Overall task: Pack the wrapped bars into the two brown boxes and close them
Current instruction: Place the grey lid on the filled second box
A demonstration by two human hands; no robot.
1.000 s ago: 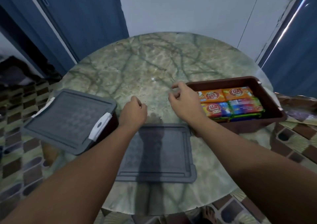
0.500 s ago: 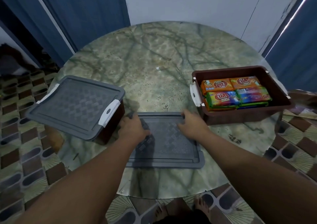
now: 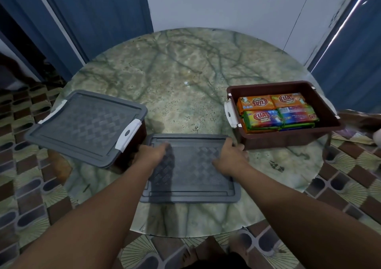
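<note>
Lid [image 3: 191, 169] lies flat on the tabletop [image 3: 181, 73], long axis crosswise; my left hand [image 3: 151, 155] and right hand [image 3: 231, 155] grip its ends. Open box [image 3: 288, 139] of bars [image 3: 276, 112] sits right, nearer my right hand.

Closed box [image 3: 132, 145] body mostly hidden under lid [image 3: 86, 124].

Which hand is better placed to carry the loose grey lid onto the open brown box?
Probably the right hand: it rests on the loose lid at the corner beside the open box.
</note>
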